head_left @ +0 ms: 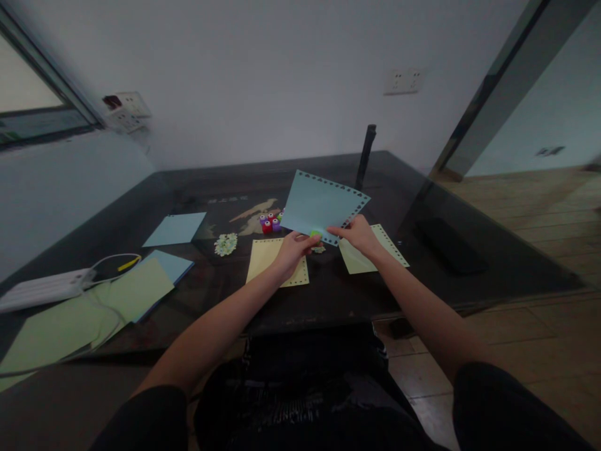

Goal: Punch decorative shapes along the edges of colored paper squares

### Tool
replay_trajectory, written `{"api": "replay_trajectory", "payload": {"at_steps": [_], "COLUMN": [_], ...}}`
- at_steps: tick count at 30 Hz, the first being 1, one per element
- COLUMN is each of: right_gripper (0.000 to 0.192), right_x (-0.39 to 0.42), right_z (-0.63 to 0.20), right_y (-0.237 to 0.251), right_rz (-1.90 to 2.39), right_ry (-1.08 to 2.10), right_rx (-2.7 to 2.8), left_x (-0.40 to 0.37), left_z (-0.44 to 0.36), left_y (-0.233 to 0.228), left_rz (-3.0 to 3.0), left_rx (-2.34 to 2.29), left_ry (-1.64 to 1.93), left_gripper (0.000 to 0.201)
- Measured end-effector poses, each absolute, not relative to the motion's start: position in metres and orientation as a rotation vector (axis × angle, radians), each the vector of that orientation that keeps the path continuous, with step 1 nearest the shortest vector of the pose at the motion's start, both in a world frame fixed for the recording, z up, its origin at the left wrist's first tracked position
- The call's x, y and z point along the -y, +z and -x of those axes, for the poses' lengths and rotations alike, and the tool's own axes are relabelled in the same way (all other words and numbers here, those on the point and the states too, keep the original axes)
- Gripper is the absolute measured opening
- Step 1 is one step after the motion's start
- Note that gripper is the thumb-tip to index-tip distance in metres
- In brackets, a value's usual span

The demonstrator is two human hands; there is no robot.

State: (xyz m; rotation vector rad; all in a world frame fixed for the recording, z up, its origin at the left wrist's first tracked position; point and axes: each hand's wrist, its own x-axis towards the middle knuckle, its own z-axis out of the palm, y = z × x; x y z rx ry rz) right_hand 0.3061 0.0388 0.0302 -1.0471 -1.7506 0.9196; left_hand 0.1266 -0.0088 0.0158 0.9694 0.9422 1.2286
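Note:
A light blue sheet of paper (322, 203), with small shapes punched along its far and right edges, is held tilted above the table. My right hand (357, 235) pinches it near its lower right corner. My left hand (297, 249) is closed around a small green craft punch (315, 236) at the sheet's near edge. Under my left hand lies a pale yellow sheet (263, 257) with punched edges. A pale green punched sheet (359, 257) lies below my right hand. Several red and purple craft punches (270, 223) stand just left of the blue sheet.
A pile of small paper cutouts (226, 244) lies left of the yellow sheet. Further left are another blue sheet (176, 228), stacked green sheets (136, 291) and a white power strip (47, 288) with cables. A black upright post (365, 156) stands at the back; a dark flat object (451, 245) lies right.

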Motion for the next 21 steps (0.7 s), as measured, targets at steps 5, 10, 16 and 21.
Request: {"api": "replay_trajectory", "payload": {"at_steps": [5, 10, 16, 21], "right_gripper": [0.021, 0.022, 0.021, 0.025], "right_x": [-0.0369, -0.0354, -0.0339, -0.0357], "right_z": [-0.3056, -0.3054, -0.306, -0.3069], "right_y": [0.0333, 0.0348, 0.0367, 0.0357], "right_rz": [1.071, 1.065, 1.088, 1.079], "right_ry": [0.909, 0.916, 0.882, 0.815], "right_rx": [1.753, 1.739, 1.748, 1.775], "left_x": [0.0082, 0.0069, 0.0066, 0.0054], "left_z": [-0.1263, -0.1259, -0.1271, -0.1288], "left_y": [0.0148, 0.0126, 0.012, 0.0094], "left_rz": [-1.013, -1.054, -1.032, -1.006], "left_rx": [-0.947, -0.941, -0.928, -0.906], "left_ry": [1.23, 1.231, 1.237, 1.224], "left_gripper": [0.031, 0.027, 0.026, 0.025]}}
